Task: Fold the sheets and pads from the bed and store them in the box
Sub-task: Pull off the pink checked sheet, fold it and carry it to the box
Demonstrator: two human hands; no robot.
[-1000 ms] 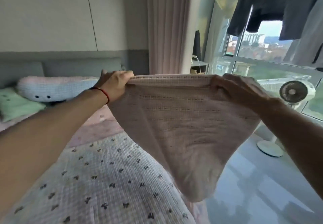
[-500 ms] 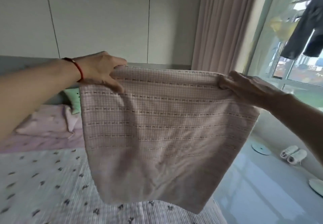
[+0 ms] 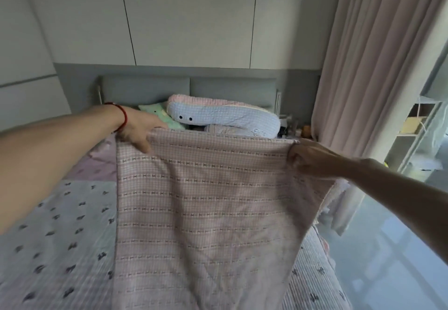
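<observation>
A pink checked sheet (image 3: 206, 212) with rows of small dark marks hangs stretched between both hands over the bed. My left hand (image 3: 140, 130), with a red cord at the wrist, grips its top left corner. Its top right corner is gripped by my right hand (image 3: 308, 157). The sheet's lower part drapes down onto a white quilted pad (image 3: 55, 249) printed with small dark bows, which covers the bed. No box is in view.
A long blue-and-pink plush pillow (image 3: 225, 118) and a green pillow (image 3: 157, 113) lie at the grey headboard (image 3: 145, 89). A pink curtain (image 3: 363, 67) hangs at the right, beside a shelf (image 3: 417, 120). Glossy floor (image 3: 388, 261) runs along the bed's right side.
The view has swung left from the window to the bed's head. Both hands have lowered and spread the pink sheet out wider over the bed.
</observation>
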